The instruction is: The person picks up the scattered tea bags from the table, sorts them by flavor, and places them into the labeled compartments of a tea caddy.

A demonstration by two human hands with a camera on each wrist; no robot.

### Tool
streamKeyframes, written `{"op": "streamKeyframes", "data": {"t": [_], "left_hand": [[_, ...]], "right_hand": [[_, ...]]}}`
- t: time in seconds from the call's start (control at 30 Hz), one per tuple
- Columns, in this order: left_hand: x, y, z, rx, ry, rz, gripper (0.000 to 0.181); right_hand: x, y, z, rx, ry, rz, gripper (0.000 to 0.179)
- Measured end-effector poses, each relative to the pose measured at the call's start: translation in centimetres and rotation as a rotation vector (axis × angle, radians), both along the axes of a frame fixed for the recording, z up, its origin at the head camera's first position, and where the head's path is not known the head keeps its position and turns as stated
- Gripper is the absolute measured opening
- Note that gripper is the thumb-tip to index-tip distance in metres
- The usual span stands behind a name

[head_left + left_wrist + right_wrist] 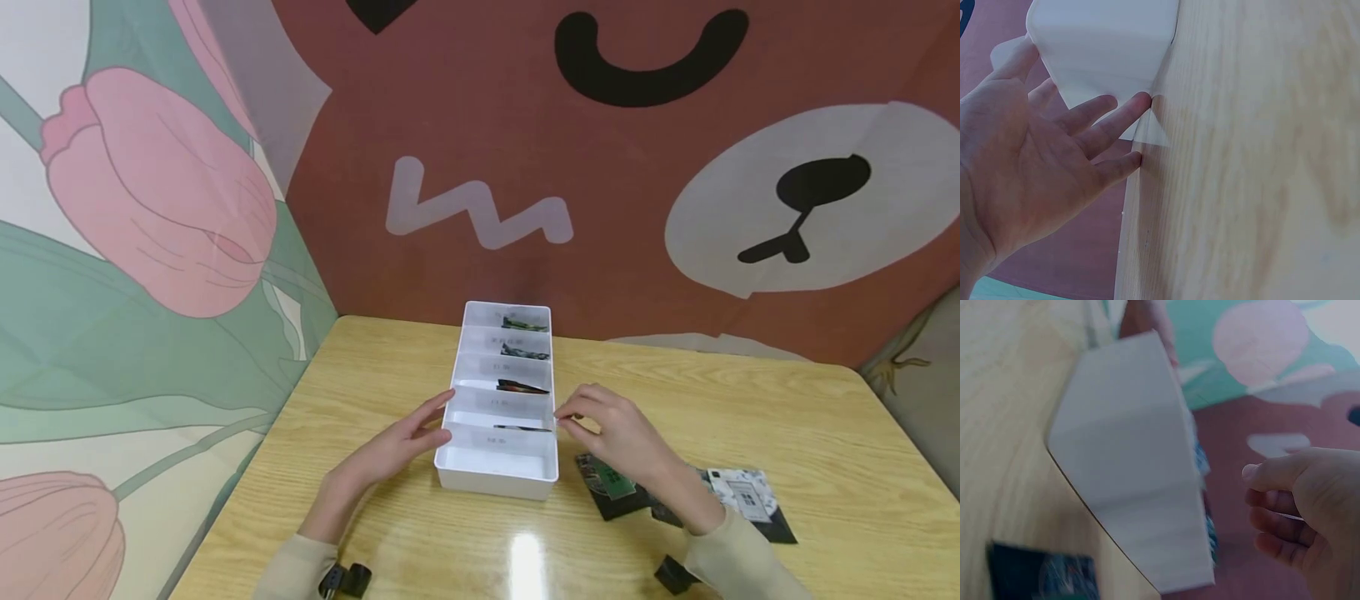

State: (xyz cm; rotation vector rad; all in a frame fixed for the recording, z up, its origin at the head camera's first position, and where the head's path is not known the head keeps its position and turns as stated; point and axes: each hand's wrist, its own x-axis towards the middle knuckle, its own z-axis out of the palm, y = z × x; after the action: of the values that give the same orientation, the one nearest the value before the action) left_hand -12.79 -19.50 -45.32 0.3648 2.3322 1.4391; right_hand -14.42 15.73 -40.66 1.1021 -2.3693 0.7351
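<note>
A long white divided box (497, 483) stands on the table, with faint printed labels on its dividers. Thin flat packets stand on edge in several of its compartments, among them a dark orange-marked packet (522, 387) and a green one (523, 324). My left hand (393, 450) rests its spread fingers on the box's left side; in the left wrist view, the fingers (1113, 122) are extended beside the white wall. Just off the right rim is my right hand (622, 429), its fingers loosely bent. The right wrist view shows nothing between thumb and fingers (1279, 528).
Right of the box lie flat packets: a dark packet with a green label (615, 483) and a black-and-white packet (750, 500), partly behind the right forearm. The wooden table (420, 542) meets a patterned cloth wall (480, 125) at the back.
</note>
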Motion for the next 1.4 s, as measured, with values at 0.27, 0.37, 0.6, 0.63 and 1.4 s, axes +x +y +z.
{"op": "streamKeyframes", "data": {"t": [0.27, 0.37, 0.6, 0.63, 1.4], "left_hand": [[-0.1, 0.0, 0.0, 0.006, 0.013, -0.019, 0.063], [-0.1, 0.0, 0.0, 0.008, 0.012, -0.017, 0.064], [-0.1, -0.1, -0.1, 0.01, 0.008, -0.014, 0.064], [-0.1, -0.1, -0.1, 0.012, 0.009, -0.013, 0.064], [0.0, -0.1, -0.2, 0.022, 0.023, -0.015, 0.063]], "right_hand": [[-0.2, 4.7, 0.4, -0.002, -0.05, -0.157, 0.022], [0.0, 6.4, 0.2, 0.026, -0.08, -0.214, 0.021], [0.5, 10.2, -0.5, 0.083, -0.127, -0.348, 0.018], [0.6, 10.6, -0.6, 0.091, -0.13, -0.362, 0.017], [1.9, 17.6, -2.3, 0.221, -0.387, -0.486, 0.021]]}}
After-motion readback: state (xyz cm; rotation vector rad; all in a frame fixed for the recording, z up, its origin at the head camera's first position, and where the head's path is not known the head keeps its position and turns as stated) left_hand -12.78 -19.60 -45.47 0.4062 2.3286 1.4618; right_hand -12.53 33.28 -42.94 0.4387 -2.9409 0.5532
